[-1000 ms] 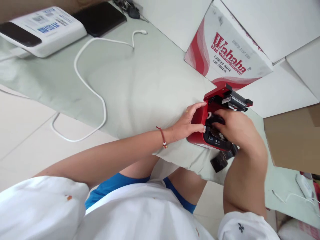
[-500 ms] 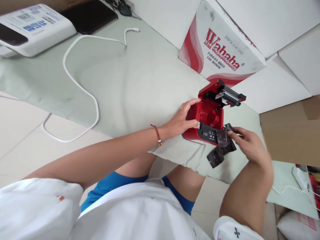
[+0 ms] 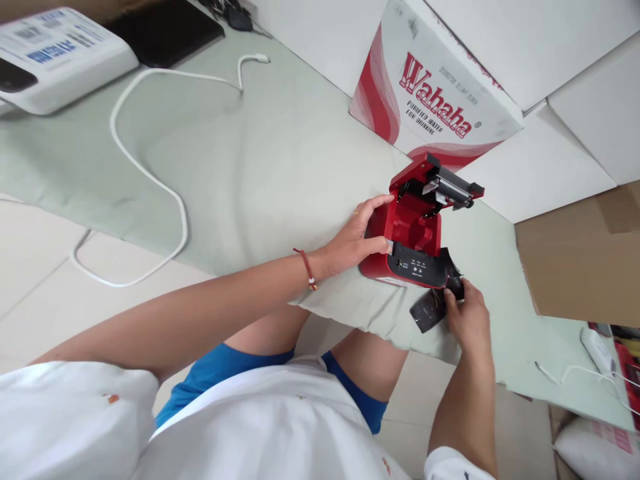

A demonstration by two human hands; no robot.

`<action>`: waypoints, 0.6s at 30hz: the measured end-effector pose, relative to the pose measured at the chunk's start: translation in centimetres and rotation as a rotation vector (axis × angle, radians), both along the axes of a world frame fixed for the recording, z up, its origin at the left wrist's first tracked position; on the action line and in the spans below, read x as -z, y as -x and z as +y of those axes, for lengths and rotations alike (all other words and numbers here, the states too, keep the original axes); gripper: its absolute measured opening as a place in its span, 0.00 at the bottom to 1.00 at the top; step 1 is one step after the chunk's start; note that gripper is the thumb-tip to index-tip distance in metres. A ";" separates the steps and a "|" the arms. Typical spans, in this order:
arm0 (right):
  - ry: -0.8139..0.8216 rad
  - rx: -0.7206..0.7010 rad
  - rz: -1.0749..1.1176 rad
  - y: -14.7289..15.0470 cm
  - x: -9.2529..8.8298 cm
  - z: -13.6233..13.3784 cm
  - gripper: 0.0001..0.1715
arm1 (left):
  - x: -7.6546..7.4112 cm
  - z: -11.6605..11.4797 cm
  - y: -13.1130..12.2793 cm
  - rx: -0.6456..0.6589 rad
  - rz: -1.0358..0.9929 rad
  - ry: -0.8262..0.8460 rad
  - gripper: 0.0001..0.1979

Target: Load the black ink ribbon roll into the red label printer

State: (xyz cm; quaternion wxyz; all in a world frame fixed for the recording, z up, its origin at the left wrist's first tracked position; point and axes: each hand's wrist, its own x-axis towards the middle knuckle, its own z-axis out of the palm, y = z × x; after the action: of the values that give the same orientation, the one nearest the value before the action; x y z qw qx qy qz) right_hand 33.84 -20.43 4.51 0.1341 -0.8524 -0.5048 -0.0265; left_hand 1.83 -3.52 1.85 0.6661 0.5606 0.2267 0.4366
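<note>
A small red printer with its lid flipped open sits on the pale green cloth near the table's front edge. My left hand grips the printer's left side, thumb on its front corner. My right hand is closed on crumpled black plastic wrapping just below and right of the printer. The printer's paper bay looks empty.
A red-and-white Wahaha carton stands behind the printer. A white cable loops across the cloth and off its edge. A white device and a black tablet lie far left. A brown cardboard box sits right.
My right hand came out of the printer's open bay with the black wrapping and lowered it to the cloth in front. The left hand kept its hold.
</note>
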 end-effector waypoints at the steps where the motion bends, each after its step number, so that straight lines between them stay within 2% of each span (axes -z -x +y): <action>1: 0.005 -0.002 0.013 0.0 0.6 -0.4 0.43 | 0.0 0.0 -0.1 0.001 0.003 -0.008 0.45; 5: -0.011 0.014 0.048 0.5 1.3 -0.4 0.44 | 0.3 0.3 -0.2 -0.008 0.008 -0.023 0.46; 7: -0.009 0.018 0.078 0.9 0.8 0.2 0.44 | 0.4 0.3 -0.2 -0.013 0.006 -0.020 0.46; 9: 0.012 0.011 0.121 1.2 -0.5 0.7 0.43 | 0.5 0.3 -0.1 -0.005 0.002 -0.017 0.46; 12: 0.097 -0.040 0.288 1.2 -4.3 0.2 0.38 | 0.3 0.2 -0.2 0.009 0.003 0.003 0.45; 15: 0.205 -0.155 0.470 0.2 -9.9 -1.9 0.30 | 0.0 0.0 -0.3 -0.010 0.007 0.023 0.46; 16: 0.220 -0.242 0.486 -0.1 -11.7 -2.6 0.26 | -0.1 0.0 -0.3 -0.014 0.007 0.028 0.46; 18: 0.183 -0.522 0.556 -0.4 -14.6 -3.4 0.18 | -0.2 0.0 -0.2 -0.011 0.006 0.040 0.47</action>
State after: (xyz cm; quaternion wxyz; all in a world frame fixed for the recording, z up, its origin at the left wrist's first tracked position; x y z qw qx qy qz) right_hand 34.23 -23.78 19.08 0.1914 -0.6782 -0.6494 0.2858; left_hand 2.07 -3.56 2.06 0.6742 0.5472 0.2406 0.4337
